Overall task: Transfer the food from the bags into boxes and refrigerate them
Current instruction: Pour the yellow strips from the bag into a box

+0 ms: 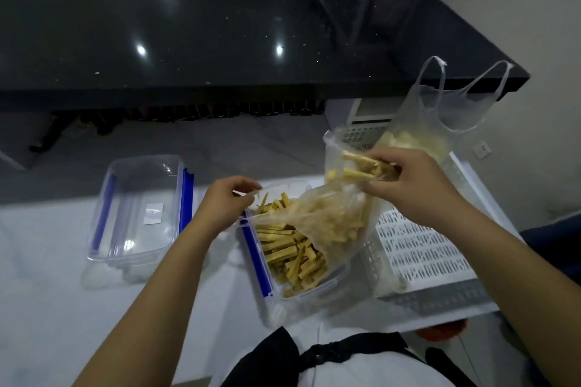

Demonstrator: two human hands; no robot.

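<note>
Tofu strips [292,245] are pouring into your clear box [309,291]. Your left hand [224,201] pinches the bag [327,220] mouth; your right hand [408,185] grips its bottom. Next, I'd judge, lift higher and shake.

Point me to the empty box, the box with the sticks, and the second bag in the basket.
Empty box [138,214]: head view, on its clear floor.
Filled box [289,248]: head view, on the sticks inside.
Second bag [440,110]: head view, on its upper plastic.
</note>
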